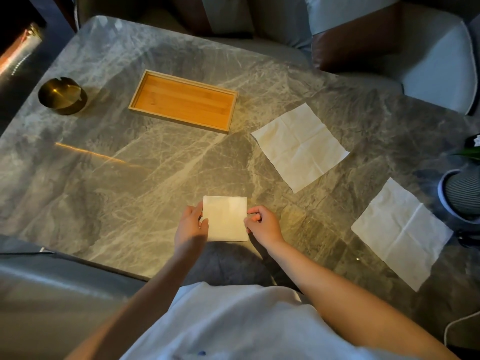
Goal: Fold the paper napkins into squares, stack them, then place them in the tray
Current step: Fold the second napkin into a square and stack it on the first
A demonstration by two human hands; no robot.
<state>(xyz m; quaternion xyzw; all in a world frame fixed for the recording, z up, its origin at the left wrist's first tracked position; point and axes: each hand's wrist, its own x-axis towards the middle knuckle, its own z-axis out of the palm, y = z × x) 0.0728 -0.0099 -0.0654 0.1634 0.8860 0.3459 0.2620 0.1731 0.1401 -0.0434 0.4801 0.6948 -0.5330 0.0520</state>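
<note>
One folded napkin (pixel 225 218) was pinched between the left hand (pixel 191 224) and right hand (pixel 262 224) on the desk (pixel 104 162). Two unfolded napkins (pixel 300 146) lay right of them; the tray (pixel 183 100) beyond remained unfilled.

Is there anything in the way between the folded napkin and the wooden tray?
Nothing visible. The folded napkin sits between the left hand and right hand, and only bare marble table lies between it and the empty tray. The ashtray and unfolded napkins lie off to the sides.
</note>
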